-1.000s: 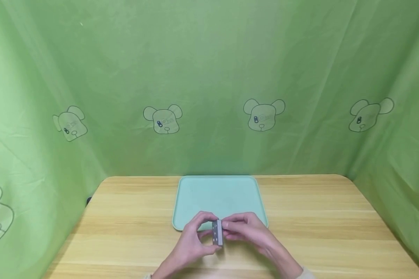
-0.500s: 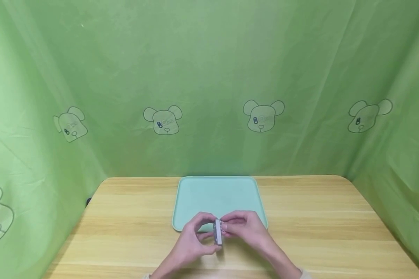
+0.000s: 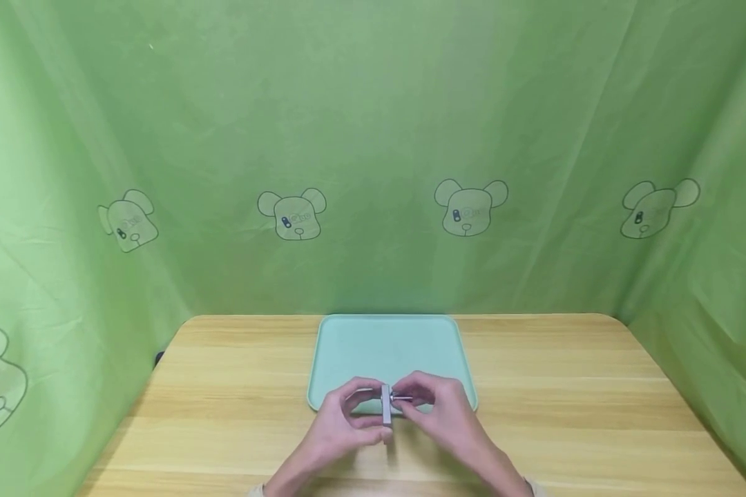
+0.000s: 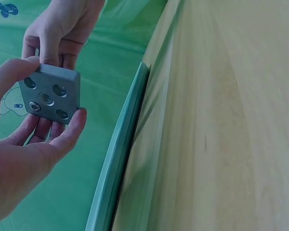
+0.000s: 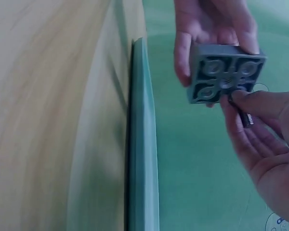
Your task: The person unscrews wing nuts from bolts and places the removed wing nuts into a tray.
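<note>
A square grey metal block is held up by its edges between the fingers and thumb of my left hand. Its flat face shows corner holes round a threaded middle hole. In one corner hole sits a small round metal end. The opposite face, in the right wrist view, is recessed with round bosses and ribs. There my right hand pinches a dark metal bolt between thumb and fingers at one corner of the block. The bolt's threaded end juts outward, away from the block; its inner part is hidden by the fingertips.
Behind the hands lies a mint-green tray with a raised rim, on a light wooden table. A green curtain with bear-head drawings hangs round the table's back and sides.
The block has turned from showing its holed face to nearly edge-on in the head view. My right fingers have shifted, and the bolt's shank now shows between them and the block.
</note>
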A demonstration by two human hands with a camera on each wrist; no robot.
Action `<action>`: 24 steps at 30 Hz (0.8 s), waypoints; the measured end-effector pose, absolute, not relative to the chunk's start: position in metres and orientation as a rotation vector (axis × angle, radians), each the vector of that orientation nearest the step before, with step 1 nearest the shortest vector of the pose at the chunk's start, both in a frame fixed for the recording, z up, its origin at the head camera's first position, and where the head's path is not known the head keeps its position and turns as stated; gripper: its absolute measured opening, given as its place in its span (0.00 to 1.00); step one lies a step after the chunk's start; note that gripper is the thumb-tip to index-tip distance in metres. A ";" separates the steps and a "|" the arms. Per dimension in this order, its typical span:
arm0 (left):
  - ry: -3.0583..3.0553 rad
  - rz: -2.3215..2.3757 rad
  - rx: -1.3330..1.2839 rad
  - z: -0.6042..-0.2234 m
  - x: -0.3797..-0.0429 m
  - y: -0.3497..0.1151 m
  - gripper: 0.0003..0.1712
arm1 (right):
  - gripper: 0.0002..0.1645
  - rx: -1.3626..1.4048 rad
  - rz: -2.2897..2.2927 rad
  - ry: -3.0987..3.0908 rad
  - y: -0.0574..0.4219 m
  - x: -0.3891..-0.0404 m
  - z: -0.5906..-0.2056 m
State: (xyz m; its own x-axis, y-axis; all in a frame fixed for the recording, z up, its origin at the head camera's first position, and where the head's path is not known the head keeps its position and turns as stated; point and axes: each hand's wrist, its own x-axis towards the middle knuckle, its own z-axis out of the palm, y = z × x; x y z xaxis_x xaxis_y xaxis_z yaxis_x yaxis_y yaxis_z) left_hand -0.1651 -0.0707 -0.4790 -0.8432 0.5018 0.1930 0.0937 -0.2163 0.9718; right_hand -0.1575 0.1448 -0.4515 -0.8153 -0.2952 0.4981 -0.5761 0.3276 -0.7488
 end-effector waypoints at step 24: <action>1.690 2.125 0.665 -0.473 -0.167 -0.080 0.39 | 0.13 1.161 0.954 -2.035 0.145 -0.164 -0.455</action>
